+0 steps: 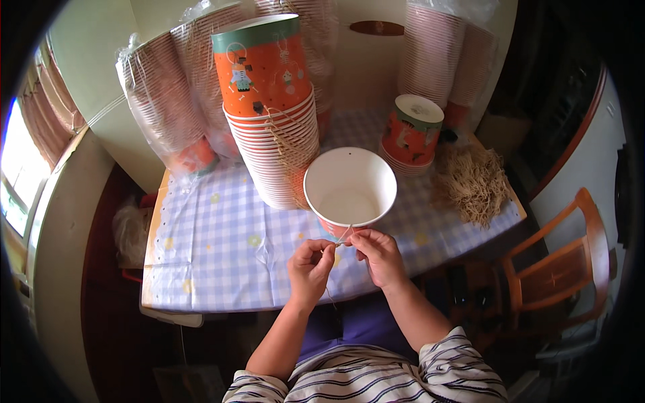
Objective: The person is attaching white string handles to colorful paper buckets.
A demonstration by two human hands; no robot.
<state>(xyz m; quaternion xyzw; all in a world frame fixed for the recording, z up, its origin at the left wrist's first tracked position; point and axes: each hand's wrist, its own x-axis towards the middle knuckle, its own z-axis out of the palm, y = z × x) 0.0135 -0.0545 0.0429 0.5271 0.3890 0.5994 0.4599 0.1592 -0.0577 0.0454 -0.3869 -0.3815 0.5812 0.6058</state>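
A white-lined paper bucket with a reddish outside stands upright on the table just beyond my hands. A thin pale cord runs from its near rim down to my fingers. My left hand pinches the cord, and a loose end hangs below it toward my lap. Close beside it, my right hand is also closed on the cord, fingertips almost touching the left ones. Whether a knot lies between the fingertips is too small to tell.
Behind the bucket rises a tall stack of nested paper buckets, with cords draped down its side. A shorter stack stands right of it. A heap of tan cords lies at the table's right. Plastic-wrapped stacks line the back; a wooden chair stands right.
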